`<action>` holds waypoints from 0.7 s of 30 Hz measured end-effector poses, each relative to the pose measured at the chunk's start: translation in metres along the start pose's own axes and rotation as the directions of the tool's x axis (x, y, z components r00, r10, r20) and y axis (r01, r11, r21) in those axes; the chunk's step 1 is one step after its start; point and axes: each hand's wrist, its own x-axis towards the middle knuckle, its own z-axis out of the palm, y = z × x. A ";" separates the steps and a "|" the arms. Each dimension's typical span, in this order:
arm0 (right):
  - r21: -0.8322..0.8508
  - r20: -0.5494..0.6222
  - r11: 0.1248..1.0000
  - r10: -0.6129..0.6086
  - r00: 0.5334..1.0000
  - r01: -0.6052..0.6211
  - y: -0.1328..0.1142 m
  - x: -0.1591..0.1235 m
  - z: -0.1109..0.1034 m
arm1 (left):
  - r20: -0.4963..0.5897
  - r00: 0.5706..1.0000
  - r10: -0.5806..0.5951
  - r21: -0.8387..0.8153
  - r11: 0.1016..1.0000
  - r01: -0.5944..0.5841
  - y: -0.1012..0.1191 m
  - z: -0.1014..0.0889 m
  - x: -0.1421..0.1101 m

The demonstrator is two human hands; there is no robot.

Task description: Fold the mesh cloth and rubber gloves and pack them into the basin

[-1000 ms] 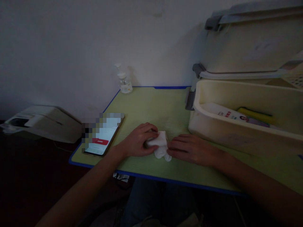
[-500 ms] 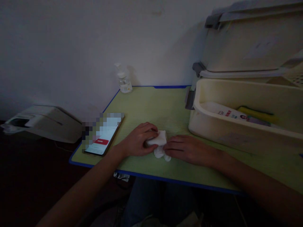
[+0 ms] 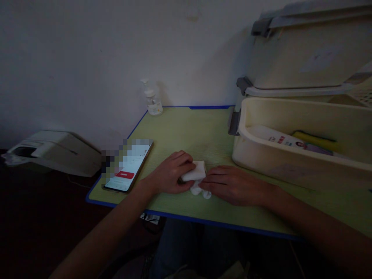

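A small white bundle (image 3: 196, 170), soft-looking and folded into a block, lies on the green tabletop (image 3: 192, 131). My left hand (image 3: 171, 174) is wrapped round its left side, thumb at the near edge and fingers over the top. Loose white rounded ends (image 3: 200, 190), perhaps of cloth, stick out below the bundle. On their right side, my right hand (image 3: 232, 186) presses its closed fingertips against them. Those fingertips partly hide the white material, and its exact kind is not clear.
A phone (image 3: 128, 166) with a lit screen lies left of my left hand. At the back left corner stands a clear pump bottle (image 3: 153, 102). A cream plastic bin (image 3: 261, 159) holding packets sits at right, with another lidded box (image 3: 290, 62) behind it.
Both hands stay almost in place. The white bundle is tipped slightly, and its right end shows a little more between the hands.
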 end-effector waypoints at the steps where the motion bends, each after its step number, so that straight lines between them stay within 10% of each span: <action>1: 0.004 0.009 1.000 -0.004 1.000 0.004 0.000 0.000 0.001 | -0.008 1.000 0.012 0.006 1.000 -0.012 0.000 0.000 0.000; 13: 0.070 -0.078 0.998 0.003 0.997 0.003 0.002 0.003 0.008 | 0.016 0.948 -0.317 -0.209 0.926 0.313 -0.006 0.003 0.002; 21: 0.454 -0.005 0.827 0.375 0.927 -0.332 -0.001 0.007 0.016 | 0.039 0.921 -0.387 -0.311 0.872 0.379 -0.007 0.002 0.004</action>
